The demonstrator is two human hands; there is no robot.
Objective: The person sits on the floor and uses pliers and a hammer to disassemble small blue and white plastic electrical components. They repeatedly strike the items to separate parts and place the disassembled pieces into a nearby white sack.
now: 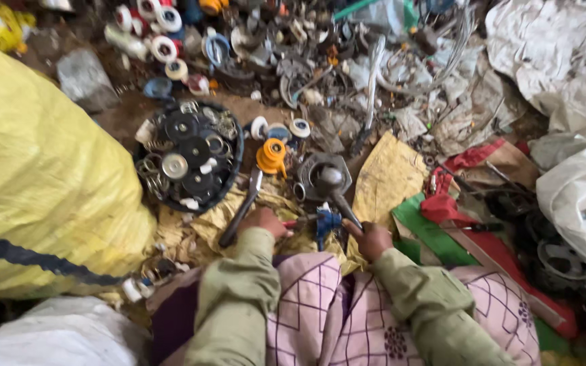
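Patterned pink cloth (347,312) covers the lap nearest the camera. Yellow sack (35,176) at left; black basin (188,157) of round parts beyond. Hammer (332,190) gripped in closed right hand (372,238). Left hand (264,221) clamped on red-handled tool (298,222), touching small blue part (327,222) between both hands.

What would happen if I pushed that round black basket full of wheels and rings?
The black basket is heaped with metal-looking discs and rings, so it would probably feel heavy and drag rather than slide. It sits low and wide on the ground, so tipping seems unlikely. Loose pieces on top might rattle or spill.
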